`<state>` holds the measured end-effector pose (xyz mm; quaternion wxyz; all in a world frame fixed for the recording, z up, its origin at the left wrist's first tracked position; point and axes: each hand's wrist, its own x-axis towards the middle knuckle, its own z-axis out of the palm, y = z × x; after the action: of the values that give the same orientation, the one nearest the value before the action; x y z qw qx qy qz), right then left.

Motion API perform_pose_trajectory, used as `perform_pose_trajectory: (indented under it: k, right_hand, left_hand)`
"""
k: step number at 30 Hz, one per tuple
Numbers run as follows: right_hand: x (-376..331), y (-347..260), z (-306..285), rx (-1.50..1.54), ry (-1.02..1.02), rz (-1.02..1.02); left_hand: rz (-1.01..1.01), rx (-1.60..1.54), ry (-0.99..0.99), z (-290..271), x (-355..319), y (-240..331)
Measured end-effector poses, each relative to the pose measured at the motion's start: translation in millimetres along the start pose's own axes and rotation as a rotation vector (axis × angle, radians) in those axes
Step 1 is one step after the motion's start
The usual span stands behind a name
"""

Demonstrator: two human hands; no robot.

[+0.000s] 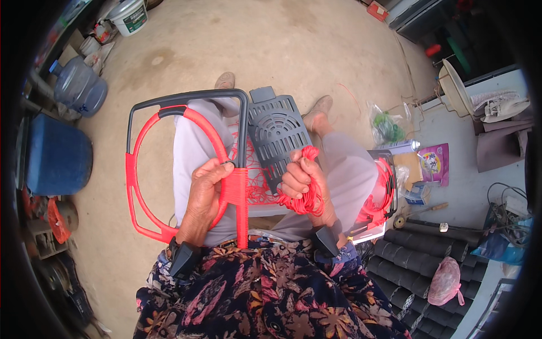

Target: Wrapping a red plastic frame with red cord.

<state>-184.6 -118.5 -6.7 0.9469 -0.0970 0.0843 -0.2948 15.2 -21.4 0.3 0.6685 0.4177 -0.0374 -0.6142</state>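
A black rounded-square frame [244, 121] with a ring inside it rests over my left thigh; much of the frame and ring is wrapped in red cord. My left hand [204, 195] pinches the frame's right side, thumb on top at the upper end of a tightly wound red band [237, 195]. In my right hand [307, 179] is a bundle of red cord [307, 204], fingers curled round it, with a knot of cord showing above the thumb. Between my knees lies a grey slotted plastic panel [278, 127], with loose red cord strands [257, 189] beside it.
Another red-wrapped black frame [385, 186] stands by my right leg. Black rolls [409, 263] are stacked at the lower right, a pink bag [446, 281] on them. At left are a blue container [58, 155] and a water jug [81, 86]. A white bucket [128, 17] stands farther off.
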Motion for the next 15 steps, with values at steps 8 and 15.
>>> perform_pose_trajectory:
  k: [8, 15]
  right_hand:
    - [-26, -29, 9, -0.018, 0.120, -0.179]
    - [-115, -76, 22, -0.298, 0.228, -0.448]
  left_hand:
    - [0.014, 0.011, -0.027, -10, 4, -4]
    - [0.017, -0.008, -0.015, -4, 2, -2]
